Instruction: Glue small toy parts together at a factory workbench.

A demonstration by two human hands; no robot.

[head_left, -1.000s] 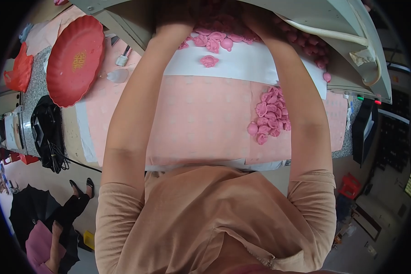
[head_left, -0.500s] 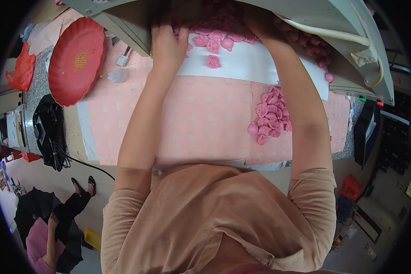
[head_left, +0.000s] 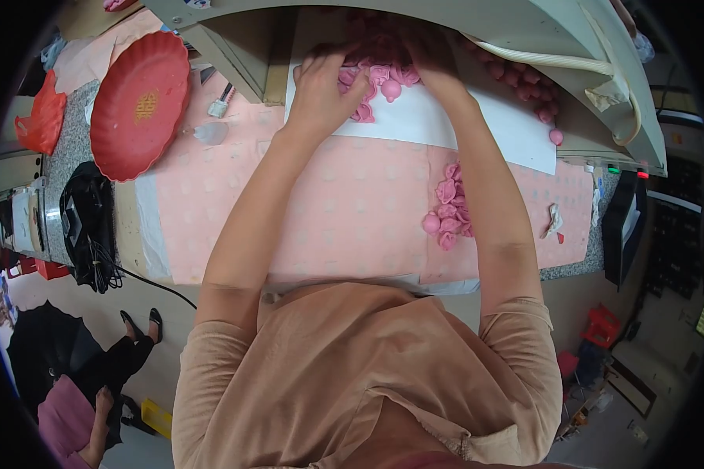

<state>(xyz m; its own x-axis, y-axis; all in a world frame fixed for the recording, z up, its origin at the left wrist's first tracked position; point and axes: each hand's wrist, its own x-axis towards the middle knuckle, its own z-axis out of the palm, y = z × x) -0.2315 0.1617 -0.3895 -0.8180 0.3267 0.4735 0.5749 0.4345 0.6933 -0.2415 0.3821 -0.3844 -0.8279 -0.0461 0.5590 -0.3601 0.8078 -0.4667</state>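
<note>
Under the grey hood, pink flower-shaped pieces (head_left: 379, 74) lie in a pile on a white sheet (head_left: 414, 121). A round pink ball-like piece (head_left: 391, 91) sits at the pile's near edge. My left hand (head_left: 325, 90) is at the pile's left side, thumb apart from the fingers, touching pieces. Stretched fingers of my right hand (head_left: 429, 62) rest against the pile's right side, partly in shadow. Both hands look open, cupped around the pile. Another heap of pink flower pieces (head_left: 450, 207) lies on the pink cloth, partly covered by my right forearm.
The grey hood (head_left: 524, 31) arches over the far side, with a white cable (head_left: 540, 59) along it. More pink balls (head_left: 524, 86) lie at its right. A red scalloped tray (head_left: 141, 144) and a brush (head_left: 221, 103) are at left. A person (head_left: 74, 414) with a black umbrella is lower left.
Both hands have come closer together and the left has moved right, now over the near loose pieces. My right forearm has shifted left, covering more of the heap on the cloth.
</note>
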